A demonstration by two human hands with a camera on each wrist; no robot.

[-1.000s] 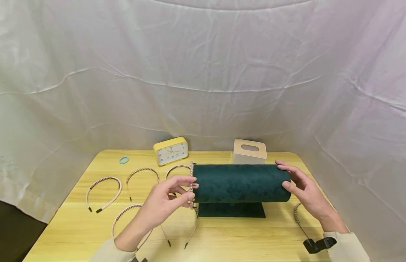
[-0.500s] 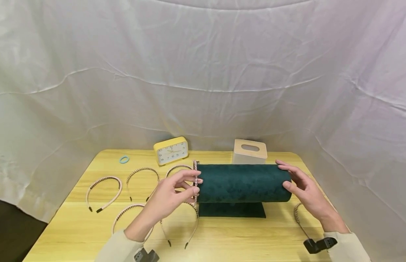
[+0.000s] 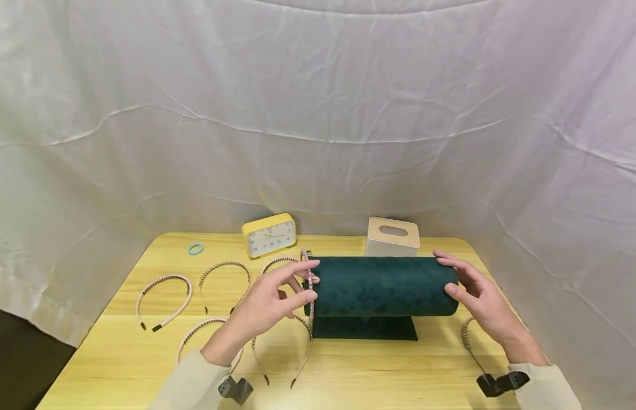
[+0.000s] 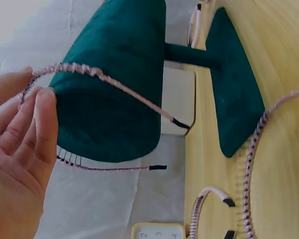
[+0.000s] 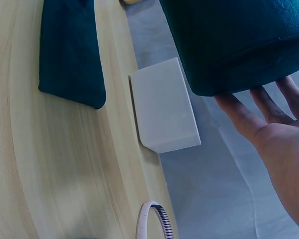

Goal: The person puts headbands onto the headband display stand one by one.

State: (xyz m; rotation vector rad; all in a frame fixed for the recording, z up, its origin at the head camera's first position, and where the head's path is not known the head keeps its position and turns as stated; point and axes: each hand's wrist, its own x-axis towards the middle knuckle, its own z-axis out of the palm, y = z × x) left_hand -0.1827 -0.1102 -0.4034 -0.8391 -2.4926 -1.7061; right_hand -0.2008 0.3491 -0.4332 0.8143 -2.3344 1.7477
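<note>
Pink headband [image 4: 109, 79] is pinched in left fingers [image 3: 297, 266]; right fingers [image 5: 241, 117], loosely spread, touch the green roll [image 3: 382, 286].

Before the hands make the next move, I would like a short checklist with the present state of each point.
1. Grip on the headband: ok. The left hand pinches the held headband.
2. Headband over the roll: ok. It straddles the roll near the left end.
3. Headband seated snugly: cannot tell. The hand hides part of the contact.
4. Support at the other end: ok. The right hand touches the roll's right end.
5. Stand stable: ok, it seems. The base lies flat on the tabletop.
6. Base free of the nearest loose headband: cannot tell. It lies close to one corner; contact is unclear.
</note>
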